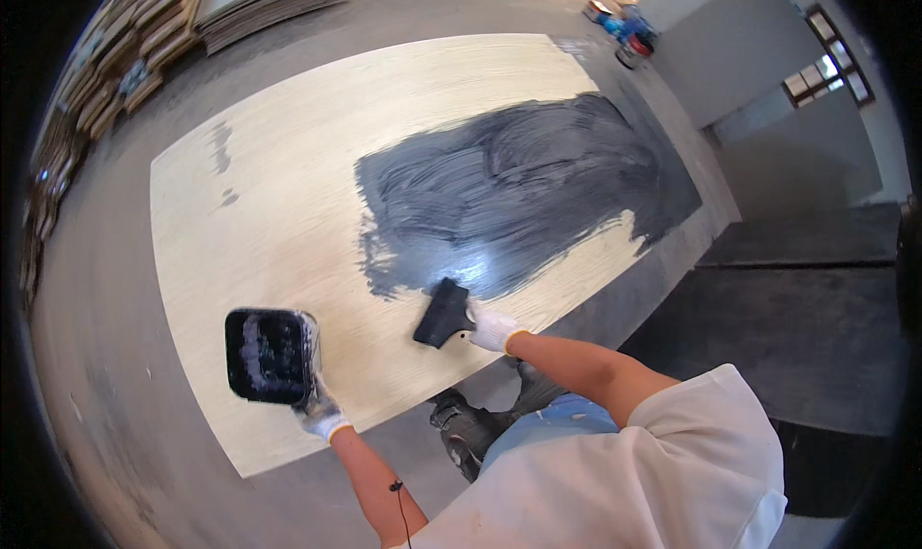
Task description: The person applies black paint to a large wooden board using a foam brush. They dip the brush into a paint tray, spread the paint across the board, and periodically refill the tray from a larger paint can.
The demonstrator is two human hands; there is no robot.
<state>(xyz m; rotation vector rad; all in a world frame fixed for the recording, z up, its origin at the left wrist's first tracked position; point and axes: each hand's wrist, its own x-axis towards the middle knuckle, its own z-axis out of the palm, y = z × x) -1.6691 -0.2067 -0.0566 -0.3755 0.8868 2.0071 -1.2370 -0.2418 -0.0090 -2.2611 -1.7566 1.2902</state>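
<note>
My right hand (493,328), in a white glove with a yellow cuff, is closed round the handle of a wide black paintbrush (444,314). The brush lies against or just over the pale wooden board (288,213), by the lower left edge of a streaky dark grey coat of paint (519,174). My gloved left hand (320,410), smudged grey, grips the side of a square black paint bucket (314,342) above the board's near left part. Dark paint smears show inside the bucket. Its grip on the far side is hidden.
Stacked boards (274,11) and rough wood pieces (144,45) line the far left. Beyond the board's far right corner stand paint cans (634,51). Grey panels (740,49) lean at the right wall, with dark sheets (797,328) to my right.
</note>
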